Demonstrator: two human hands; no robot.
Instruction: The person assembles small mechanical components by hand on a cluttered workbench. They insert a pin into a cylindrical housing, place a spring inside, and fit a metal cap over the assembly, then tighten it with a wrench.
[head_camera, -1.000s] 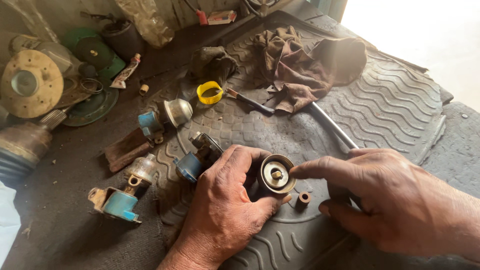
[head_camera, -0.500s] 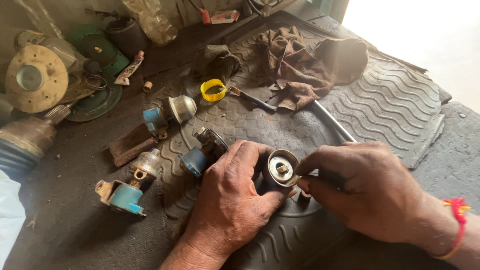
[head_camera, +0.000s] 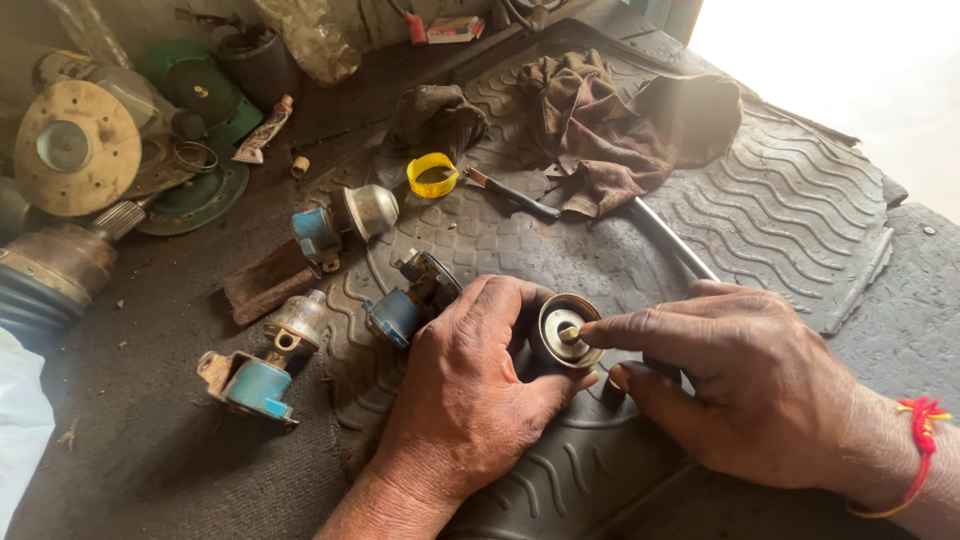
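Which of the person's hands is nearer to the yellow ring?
Left. The left hand lies below the yellow ring; the right hand lies farther off, down to the right.

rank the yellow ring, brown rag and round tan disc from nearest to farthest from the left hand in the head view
1. yellow ring, up beyond the left hand on the rubber mat
2. brown rag, farther up and right
3. round tan disc, far left
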